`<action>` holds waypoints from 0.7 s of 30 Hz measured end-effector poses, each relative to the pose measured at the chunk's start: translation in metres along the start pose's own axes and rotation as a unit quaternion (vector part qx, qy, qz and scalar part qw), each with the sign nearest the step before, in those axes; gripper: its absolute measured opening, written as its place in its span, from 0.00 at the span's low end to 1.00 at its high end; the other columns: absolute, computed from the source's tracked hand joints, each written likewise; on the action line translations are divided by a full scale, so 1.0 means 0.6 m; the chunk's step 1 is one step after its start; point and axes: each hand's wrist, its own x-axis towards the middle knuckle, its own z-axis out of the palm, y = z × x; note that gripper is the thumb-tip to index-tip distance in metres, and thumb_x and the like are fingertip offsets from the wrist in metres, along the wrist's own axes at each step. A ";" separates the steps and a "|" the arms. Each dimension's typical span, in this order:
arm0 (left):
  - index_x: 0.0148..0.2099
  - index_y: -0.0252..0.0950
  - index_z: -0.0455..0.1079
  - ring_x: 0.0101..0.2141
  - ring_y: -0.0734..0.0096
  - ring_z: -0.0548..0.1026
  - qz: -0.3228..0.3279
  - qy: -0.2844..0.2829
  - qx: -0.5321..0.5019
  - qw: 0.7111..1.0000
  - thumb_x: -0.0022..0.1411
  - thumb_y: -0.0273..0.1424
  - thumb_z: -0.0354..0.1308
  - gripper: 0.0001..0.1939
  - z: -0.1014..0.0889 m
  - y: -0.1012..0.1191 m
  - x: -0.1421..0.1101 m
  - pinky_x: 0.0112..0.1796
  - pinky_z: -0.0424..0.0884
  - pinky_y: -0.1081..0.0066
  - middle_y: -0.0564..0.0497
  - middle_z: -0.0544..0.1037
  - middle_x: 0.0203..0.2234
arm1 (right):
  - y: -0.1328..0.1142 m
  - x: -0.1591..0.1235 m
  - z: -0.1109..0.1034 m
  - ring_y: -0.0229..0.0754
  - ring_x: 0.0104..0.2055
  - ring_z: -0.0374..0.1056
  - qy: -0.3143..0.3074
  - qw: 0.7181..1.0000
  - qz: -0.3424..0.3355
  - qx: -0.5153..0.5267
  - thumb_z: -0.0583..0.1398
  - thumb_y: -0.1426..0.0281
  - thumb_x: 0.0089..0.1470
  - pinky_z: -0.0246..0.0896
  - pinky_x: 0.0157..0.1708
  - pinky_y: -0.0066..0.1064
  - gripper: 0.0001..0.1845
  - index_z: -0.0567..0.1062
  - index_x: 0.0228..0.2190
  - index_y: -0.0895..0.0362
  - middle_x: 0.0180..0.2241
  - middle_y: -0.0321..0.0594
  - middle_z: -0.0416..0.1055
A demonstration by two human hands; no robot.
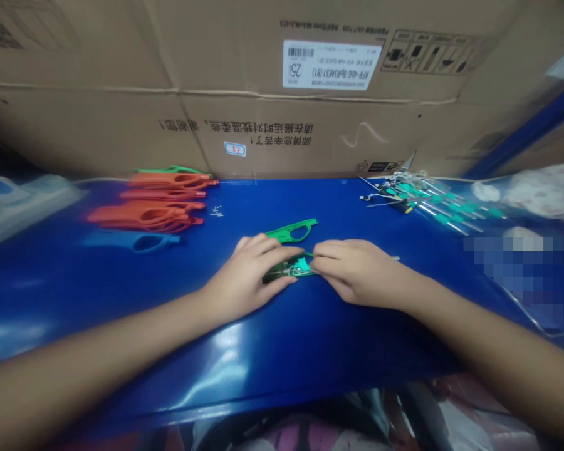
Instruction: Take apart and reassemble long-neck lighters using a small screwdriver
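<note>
Low over the blue table, my left hand (251, 275) is closed round the wide end of a green handle shell (305, 255), which looks like half of a long-reach lighter casing. Teal parts and thin white wires (301, 268) show inside it, between my hands. My right hand (352, 269) pinches at the shell's other end; its fingertips hide exactly what they grip. A metal rod tip (395, 257) pokes out beyond the right hand. Just behind my left fingers lies another green shell half (296, 232), with an oval opening.
Several orange-red shells (153, 216) and a blue one (136, 241) lie at the left. Metal rods with teal parts and wires (427, 197) are piled at the back right. A cardboard box (244, 56) walls the back of the blue table (207, 357). Small white scraps (216, 212) lie nearby.
</note>
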 end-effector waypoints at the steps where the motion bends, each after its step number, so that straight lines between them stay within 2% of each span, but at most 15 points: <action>1: 0.60 0.43 0.68 0.45 0.61 0.71 0.012 -0.003 0.015 1.000 0.69 0.37 0.58 0.19 0.000 0.001 0.000 0.44 0.61 0.63 0.48 0.76 0.43 | -0.002 0.000 -0.001 0.41 0.33 0.63 -0.009 1.000 -0.003 -0.013 0.52 0.76 0.63 0.55 0.32 0.32 0.12 0.75 0.34 0.59 0.32 0.42 0.70; 4: 0.59 0.45 0.72 0.45 0.61 0.71 0.045 -0.015 0.074 0.996 0.72 0.35 0.53 0.16 0.000 0.007 -0.001 0.43 0.61 0.62 0.47 0.76 0.43 | -0.010 0.000 -0.005 0.42 0.34 0.64 -0.022 0.999 0.002 -0.036 0.53 0.76 0.62 0.55 0.32 0.33 0.11 0.76 0.35 0.59 0.33 0.42 0.71; 8: 0.59 0.42 0.72 0.46 0.58 0.72 0.069 -0.024 0.139 0.988 0.74 0.34 0.49 0.17 -0.005 0.015 -0.003 0.43 0.61 0.60 0.45 0.76 0.45 | -0.018 -0.005 -0.011 0.42 0.36 0.67 -0.026 0.998 0.065 0.007 0.54 0.72 0.64 0.57 0.33 0.33 0.10 0.76 0.38 0.58 0.38 0.42 0.72; 13: 0.58 0.39 0.73 0.47 0.58 0.73 0.065 -0.024 0.109 0.992 0.73 0.36 0.50 0.17 -0.005 0.017 -0.004 0.44 0.63 0.60 0.44 0.76 0.47 | -0.014 -0.012 -0.020 0.40 0.34 0.68 -0.048 0.986 0.128 0.094 0.56 0.69 0.63 0.61 0.31 0.32 0.08 0.74 0.41 0.57 0.42 0.42 0.71; 17: 0.60 0.39 0.71 0.50 0.59 0.72 0.039 0.037 0.044 0.998 0.72 0.34 0.52 0.18 -0.002 0.008 -0.002 0.48 0.65 0.59 0.44 0.76 0.50 | -0.001 -0.011 -0.019 0.42 0.41 0.69 0.006 0.979 0.123 0.160 0.57 0.68 0.63 0.65 0.38 0.33 0.11 0.73 0.46 0.54 0.45 0.42 0.71; 21: 0.56 0.38 0.74 0.49 0.59 0.72 -0.014 0.090 0.038 0.995 0.70 0.33 0.54 0.16 -0.013 -0.020 0.009 0.50 0.66 0.57 0.45 0.77 0.48 | 0.023 -0.007 -0.006 0.49 0.51 0.66 0.072 0.986 0.114 0.099 0.54 0.73 0.63 0.64 0.50 0.42 0.16 0.73 0.51 0.55 0.50 0.46 0.70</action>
